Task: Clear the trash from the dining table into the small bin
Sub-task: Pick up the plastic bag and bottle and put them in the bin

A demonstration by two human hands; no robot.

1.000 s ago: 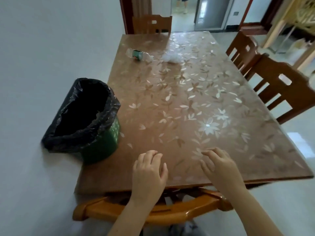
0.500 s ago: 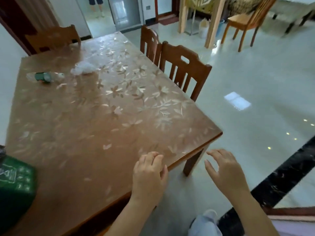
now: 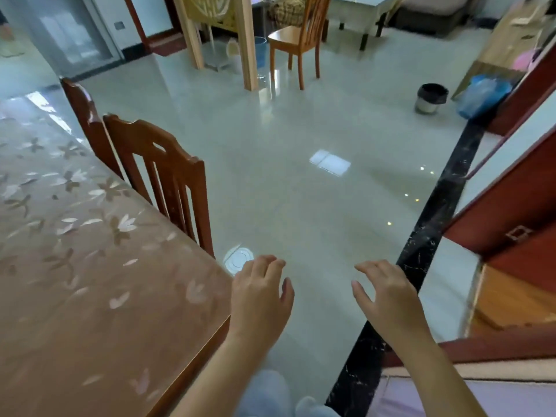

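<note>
The dining table [image 3: 90, 296], brown with a pale flower pattern, fills the left side of the view. My left hand [image 3: 260, 299] hovers just off its right corner, fingers apart and empty. My right hand [image 3: 386, 299] hangs over the tiled floor, also empty with fingers spread. The green bin with the black liner, the plastic bottle and the crumpled wrapper are out of view. A round white disc [image 3: 237, 258] lies on the floor beside the table corner.
Two wooden chairs [image 3: 162, 176] stand tucked against the table's right side. A black floor strip [image 3: 430, 242] runs to a red wooden door frame [image 3: 511, 206]. Far off stand another chair [image 3: 301, 37], a small lined bin [image 3: 431, 97] and a blue bag [image 3: 481, 94].
My view has swung to the right, away from the table. The green bin, the bottle and the wrapper have left the frame. Both hands now hang over the floor instead of the tabletop.
</note>
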